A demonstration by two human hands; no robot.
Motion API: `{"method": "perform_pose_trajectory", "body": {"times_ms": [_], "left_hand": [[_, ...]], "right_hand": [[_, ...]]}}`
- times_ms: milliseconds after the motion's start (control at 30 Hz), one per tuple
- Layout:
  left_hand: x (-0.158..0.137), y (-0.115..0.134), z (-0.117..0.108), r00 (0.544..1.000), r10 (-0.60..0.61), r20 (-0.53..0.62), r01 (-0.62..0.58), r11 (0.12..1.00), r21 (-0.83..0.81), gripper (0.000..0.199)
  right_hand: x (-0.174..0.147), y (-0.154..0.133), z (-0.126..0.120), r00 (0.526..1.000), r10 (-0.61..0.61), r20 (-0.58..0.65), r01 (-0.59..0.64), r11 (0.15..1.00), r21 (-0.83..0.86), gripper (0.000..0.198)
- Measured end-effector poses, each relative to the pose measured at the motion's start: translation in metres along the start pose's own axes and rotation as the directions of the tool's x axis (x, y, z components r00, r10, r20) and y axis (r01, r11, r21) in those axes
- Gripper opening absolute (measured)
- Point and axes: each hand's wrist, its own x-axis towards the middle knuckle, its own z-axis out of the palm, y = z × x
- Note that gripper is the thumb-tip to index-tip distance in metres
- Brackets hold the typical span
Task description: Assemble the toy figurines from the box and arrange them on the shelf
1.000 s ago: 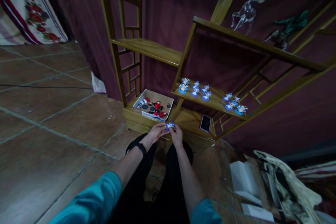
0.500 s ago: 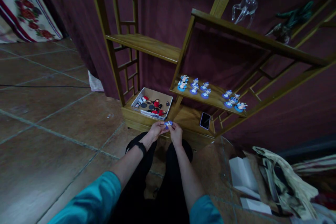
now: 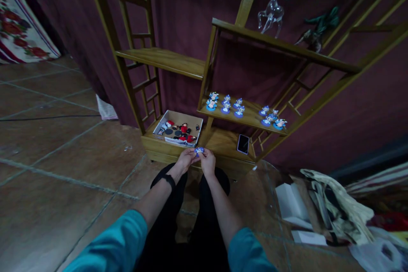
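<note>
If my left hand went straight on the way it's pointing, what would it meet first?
Past the purple-and-white figurine it holds, probably your right hand, though depth is unclear.

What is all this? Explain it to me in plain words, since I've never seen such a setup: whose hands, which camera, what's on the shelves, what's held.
There is no machine here: you see a person's left hand and right hand, both bare. The view comes from one camera worn on the head, looking forward and down. Together the hands hold a small purple-and-white figurine; its finer details are too small to make out. In front stands a brown wooden shelf unit. One of its shelves carries small blue, purple and white figurines in groups. Lower down are a shallow, open cardboard box, with red, black and white figures inside, and a rectangular dark-screened phone. Higher up stands a clear, glass-like ornament shaped like an animal.
</note>
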Motion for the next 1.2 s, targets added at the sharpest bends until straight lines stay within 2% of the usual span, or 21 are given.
{"method": "perform_pose_trajectory", "body": {"times_ms": [167,533,667,900,1200], "left_hand": [[-0.002,0.003,-0.002,0.999,-0.016,-0.049,0.014,0.999,-0.031,0.032],[-0.003,0.009,-0.005,0.996,-0.088,0.023,0.09,0.989,-0.117,0.026],[-0.003,0.008,-0.004,0.995,-0.094,0.034,0.097,0.99,-0.101,0.022],[-0.002,0.006,-0.003,0.995,-0.087,0.037,0.09,0.994,-0.063,0.029],[-0.005,0.005,0.001,0.997,-0.055,0.048,0.058,0.995,-0.076,0.029]], "right_hand": [[-0.001,0.0,-0.001,0.999,-0.047,0.027,0.046,0.998,0.052,0.025],[-0.001,0.01,0.002,0.998,-0.057,0.028,0.053,0.991,0.125,0.018],[0.0,0.01,0.001,0.999,-0.018,0.026,0.015,0.995,0.099,0.018],[0.002,0.009,0.001,1.0,0.017,0.011,-0.018,0.999,0.03,0.016],[0.002,0.007,0.001,1.0,0.008,-0.023,-0.008,1.0,-0.021,0.013]]}}
